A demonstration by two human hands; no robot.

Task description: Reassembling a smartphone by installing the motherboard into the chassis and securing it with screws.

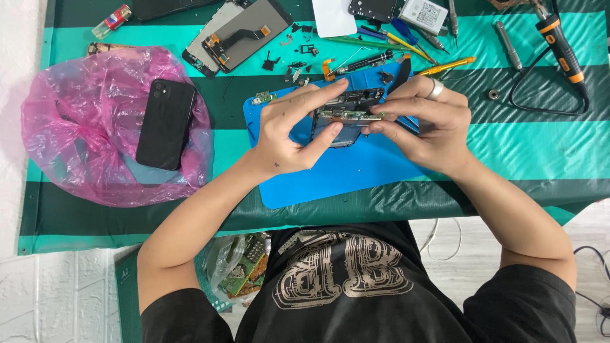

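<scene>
Prob. phone repair bench: opened phones (238, 35), screwdrivers (445, 66), blue mat (343, 171).

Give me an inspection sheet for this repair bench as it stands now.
Surface: green striped table cover with a blue rubber work mat on it.
Job's things: opened phone frame with exposed circuit board, held over the mat.
Clutter: black phone on pink plastic bag; detached grey screen panel; small screwdrivers; loose small parts.
Hands: left hand and right hand both pinch the frame; silver ring on the right.
Cables: black cord of orange-handled tool.
Surroundings: white floor; bag of circuit boards below.
</scene>
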